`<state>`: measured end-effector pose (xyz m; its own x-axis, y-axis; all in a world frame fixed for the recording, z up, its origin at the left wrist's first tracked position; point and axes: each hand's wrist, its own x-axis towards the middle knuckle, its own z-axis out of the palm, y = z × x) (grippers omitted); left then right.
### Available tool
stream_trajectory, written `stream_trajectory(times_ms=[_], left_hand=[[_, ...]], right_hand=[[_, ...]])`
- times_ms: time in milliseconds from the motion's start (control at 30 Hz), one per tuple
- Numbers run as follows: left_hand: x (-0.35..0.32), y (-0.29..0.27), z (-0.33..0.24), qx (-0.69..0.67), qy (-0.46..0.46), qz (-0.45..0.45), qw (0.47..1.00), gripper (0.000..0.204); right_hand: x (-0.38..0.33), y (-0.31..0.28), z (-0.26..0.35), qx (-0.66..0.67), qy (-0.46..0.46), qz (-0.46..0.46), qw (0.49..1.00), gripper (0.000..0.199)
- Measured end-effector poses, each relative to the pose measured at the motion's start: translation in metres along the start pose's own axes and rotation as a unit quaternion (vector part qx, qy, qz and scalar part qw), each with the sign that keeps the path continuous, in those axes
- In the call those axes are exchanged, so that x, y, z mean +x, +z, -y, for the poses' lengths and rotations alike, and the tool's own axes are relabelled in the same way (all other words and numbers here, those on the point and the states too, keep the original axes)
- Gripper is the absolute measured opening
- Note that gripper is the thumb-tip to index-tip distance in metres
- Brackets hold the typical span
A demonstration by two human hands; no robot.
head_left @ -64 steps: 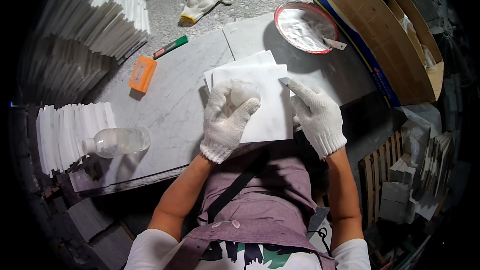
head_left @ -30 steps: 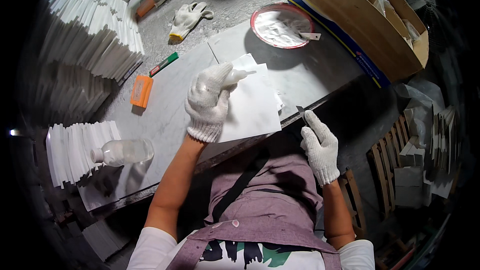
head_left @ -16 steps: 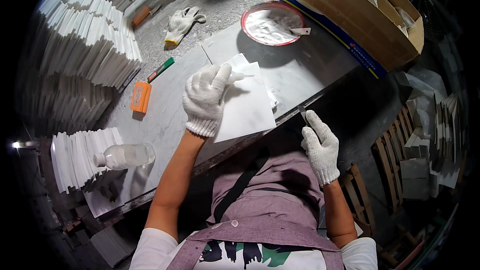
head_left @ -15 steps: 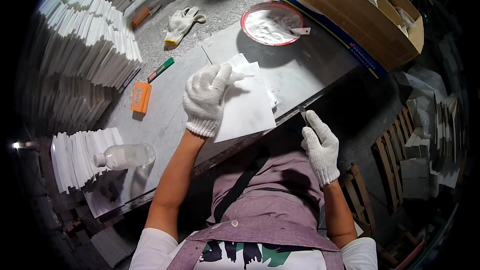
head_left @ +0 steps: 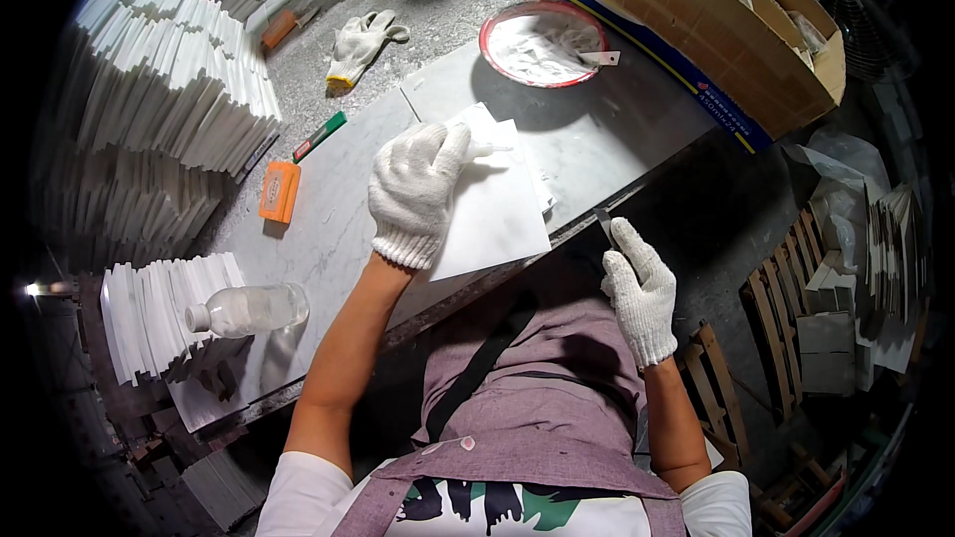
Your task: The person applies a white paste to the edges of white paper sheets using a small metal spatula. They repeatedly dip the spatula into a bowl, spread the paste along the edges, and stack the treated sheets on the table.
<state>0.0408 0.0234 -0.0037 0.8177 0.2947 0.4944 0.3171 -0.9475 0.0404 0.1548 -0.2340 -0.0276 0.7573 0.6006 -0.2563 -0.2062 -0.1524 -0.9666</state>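
My left hand (head_left: 413, 194), in a white knit glove, is closed around a small white squeeze bottle with a thin nozzle (head_left: 489, 150). Most of the bottle is hidden by the fingers. Beneath it lies a white square tile (head_left: 492, 214) on a few more white pieces, one corner reaching the table's front edge. My right hand (head_left: 642, 298), gloved the same way, is off the table edge to the right. A small, thin grey blade (head_left: 604, 222) is pinched in its fingers, apart from the tile.
A red-rimmed bowl (head_left: 545, 45) of white paste stands behind, beside a large cardboard box (head_left: 696, 30). To the left are an orange box (head_left: 280, 193), a green stick-like item (head_left: 319, 137), a spare glove (head_left: 360, 52), a clear bottle (head_left: 254, 310) and tall stacks of white tiles (head_left: 184, 80).
My left hand has shifted very slightly over the tile with the squeeze bottle. The right hand and its blade have barely moved.
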Motion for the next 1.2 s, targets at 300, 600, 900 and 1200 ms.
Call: stream_trajectory(times_ms=[300,600,900,1200], left_hand=[[-0.004,0.001,-0.002,0.032,0.01,-0.011,0.999,0.053],[0.001,0.003,0.0,0.041,0.039,-0.06,0.997,0.042],[0.006,-0.002,-0.004,0.051,0.049,-0.078,0.994,0.034],[0.008,0.0,-0.001,0.049,0.06,-0.077,0.994,0.032]], right_hand=[[-0.001,0.0,0.0,0.003,-0.002,-0.002,1.0,0.039],[0.0,0.001,0.002,-0.01,-0.002,0.0,1.0,0.039],[0.0,0.001,0.002,-0.013,-0.003,-0.002,1.0,0.039],[0.0,0.002,0.001,-0.01,-0.003,-0.008,1.0,0.038]])
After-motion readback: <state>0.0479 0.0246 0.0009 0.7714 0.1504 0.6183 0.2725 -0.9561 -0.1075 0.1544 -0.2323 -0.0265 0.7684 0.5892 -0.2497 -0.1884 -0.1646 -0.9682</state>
